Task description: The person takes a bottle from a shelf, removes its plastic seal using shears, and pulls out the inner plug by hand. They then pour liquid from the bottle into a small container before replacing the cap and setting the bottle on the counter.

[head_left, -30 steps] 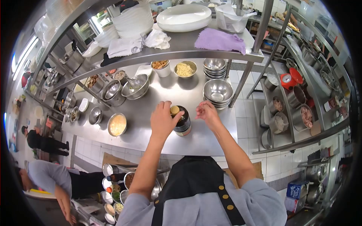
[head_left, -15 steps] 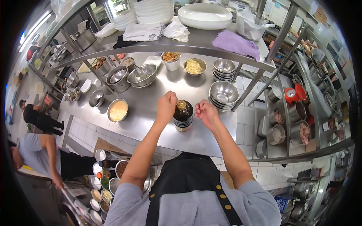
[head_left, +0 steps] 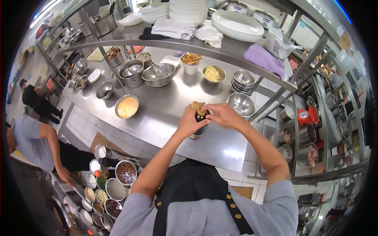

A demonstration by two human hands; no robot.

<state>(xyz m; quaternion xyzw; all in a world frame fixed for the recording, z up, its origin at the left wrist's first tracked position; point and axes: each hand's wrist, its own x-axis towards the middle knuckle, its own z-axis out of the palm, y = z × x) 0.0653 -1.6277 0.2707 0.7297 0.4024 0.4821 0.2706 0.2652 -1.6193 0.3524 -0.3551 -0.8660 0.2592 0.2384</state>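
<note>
Stainless-steel worktop point(head_left: 157, 118) carries a dark brown glass bottle point(head_left: 200, 126), upright, near the front edge and right of centre. Left hand point(head_left: 188, 122) is wrapped around the bottle's body from its 9 o'clock side, fingers closed on the glass. Right hand point(head_left: 223, 115) comes in from 3 o'clock, fingertips pinched together on the tan cap point(head_left: 201, 112) at the neck. A second tan round piece point(head_left: 195, 105) shows at the left fingertips, at 11 o'clock of the cap; whether it is separate from the bottle cannot be told. Steel bowl of pale orange liquid point(head_left: 127, 106) stands well apart at 9 o'clock of the bottle. Stack of empty steel bowls point(head_left: 241, 103) sits near at 2 o'clock. Steel bowl of pale noodles point(head_left: 213, 73) lies at 12 o'clock, with a white cup of brown fried pieces point(head_left: 191, 59) just beyond it at 11 o'clock. Purple cloth point(head_left: 264, 59) rests on the shelf above, at 1 o'clock.
</note>
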